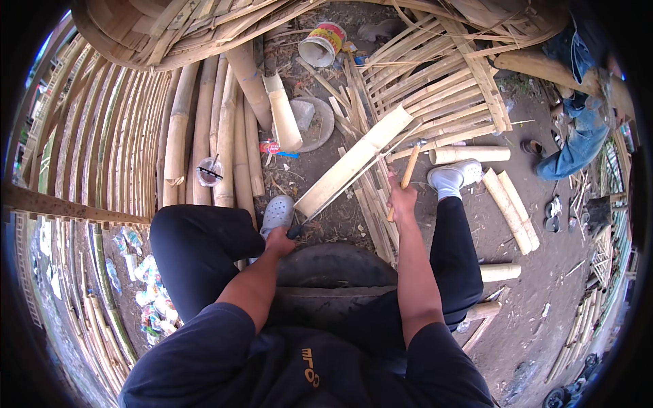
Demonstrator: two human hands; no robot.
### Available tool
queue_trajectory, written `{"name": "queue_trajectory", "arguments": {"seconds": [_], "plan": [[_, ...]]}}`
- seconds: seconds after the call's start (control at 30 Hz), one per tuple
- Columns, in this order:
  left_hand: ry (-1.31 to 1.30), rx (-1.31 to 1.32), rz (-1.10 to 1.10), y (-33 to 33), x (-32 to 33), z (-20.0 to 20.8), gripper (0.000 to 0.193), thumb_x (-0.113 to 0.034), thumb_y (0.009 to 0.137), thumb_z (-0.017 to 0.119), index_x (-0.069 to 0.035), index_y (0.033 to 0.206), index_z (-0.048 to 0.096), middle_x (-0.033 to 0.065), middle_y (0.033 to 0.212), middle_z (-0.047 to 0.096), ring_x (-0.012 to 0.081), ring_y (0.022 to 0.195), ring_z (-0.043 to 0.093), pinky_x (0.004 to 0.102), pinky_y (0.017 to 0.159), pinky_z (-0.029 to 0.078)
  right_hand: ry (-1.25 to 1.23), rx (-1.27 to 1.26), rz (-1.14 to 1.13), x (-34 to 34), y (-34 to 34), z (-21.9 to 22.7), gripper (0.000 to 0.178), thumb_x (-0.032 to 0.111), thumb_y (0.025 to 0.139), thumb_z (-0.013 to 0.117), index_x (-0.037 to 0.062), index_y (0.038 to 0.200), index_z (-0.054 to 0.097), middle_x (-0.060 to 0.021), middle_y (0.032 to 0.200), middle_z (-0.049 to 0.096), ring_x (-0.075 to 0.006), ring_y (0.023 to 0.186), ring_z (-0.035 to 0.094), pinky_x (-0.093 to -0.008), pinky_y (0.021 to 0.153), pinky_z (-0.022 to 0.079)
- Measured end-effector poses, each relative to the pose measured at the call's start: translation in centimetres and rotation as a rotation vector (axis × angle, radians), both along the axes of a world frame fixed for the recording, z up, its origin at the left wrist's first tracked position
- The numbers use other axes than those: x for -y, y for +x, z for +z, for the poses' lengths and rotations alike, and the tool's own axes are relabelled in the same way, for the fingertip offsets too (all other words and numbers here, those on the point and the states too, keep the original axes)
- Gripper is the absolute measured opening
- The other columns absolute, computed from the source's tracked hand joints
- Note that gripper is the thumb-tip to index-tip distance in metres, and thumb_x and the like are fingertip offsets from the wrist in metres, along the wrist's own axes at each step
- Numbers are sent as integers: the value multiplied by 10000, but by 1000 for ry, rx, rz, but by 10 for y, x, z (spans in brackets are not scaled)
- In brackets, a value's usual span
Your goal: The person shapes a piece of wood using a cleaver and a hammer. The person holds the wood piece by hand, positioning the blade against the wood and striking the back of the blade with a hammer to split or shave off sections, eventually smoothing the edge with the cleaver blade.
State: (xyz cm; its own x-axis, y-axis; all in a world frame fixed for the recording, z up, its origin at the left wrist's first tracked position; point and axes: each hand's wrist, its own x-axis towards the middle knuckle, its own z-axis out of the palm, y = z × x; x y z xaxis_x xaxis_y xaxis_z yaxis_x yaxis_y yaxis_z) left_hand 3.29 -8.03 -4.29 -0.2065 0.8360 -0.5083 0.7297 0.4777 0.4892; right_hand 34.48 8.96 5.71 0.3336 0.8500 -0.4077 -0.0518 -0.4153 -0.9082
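Note:
My right hand is wrapped round the wooden handle of a hammer, its small metal head pointing away from me. Low by my left shoe, my left hand grips a black-handled tool. A thin metal part seems to run from that handle toward the bamboo; its kind is hard to make out. Between the hands, a wide split bamboo piece lies slanted, pale inner side up, its near end by my left shoe. A thin strip runs along its right edge.
Bamboo slats lie under the split piece, with a slatted bamboo panel beyond. Whole bamboo poles and a cup are at left. A bucket lies far ahead. Another person's jeans-clad leg shows at right.

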Motion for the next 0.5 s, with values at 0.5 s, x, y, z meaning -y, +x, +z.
{"name": "queue_trajectory", "arguments": {"seconds": [0.5], "plan": [[-71,-91,-163,16,-76,122,321,-299,696,701,-20,854,711,181,749,679,322,708,674,378,670,524,-118,-65,96,2,-4,-25,327,285,854,698,9,765,546,-51,536,493,-138,369,445,-311,318,335]]}}
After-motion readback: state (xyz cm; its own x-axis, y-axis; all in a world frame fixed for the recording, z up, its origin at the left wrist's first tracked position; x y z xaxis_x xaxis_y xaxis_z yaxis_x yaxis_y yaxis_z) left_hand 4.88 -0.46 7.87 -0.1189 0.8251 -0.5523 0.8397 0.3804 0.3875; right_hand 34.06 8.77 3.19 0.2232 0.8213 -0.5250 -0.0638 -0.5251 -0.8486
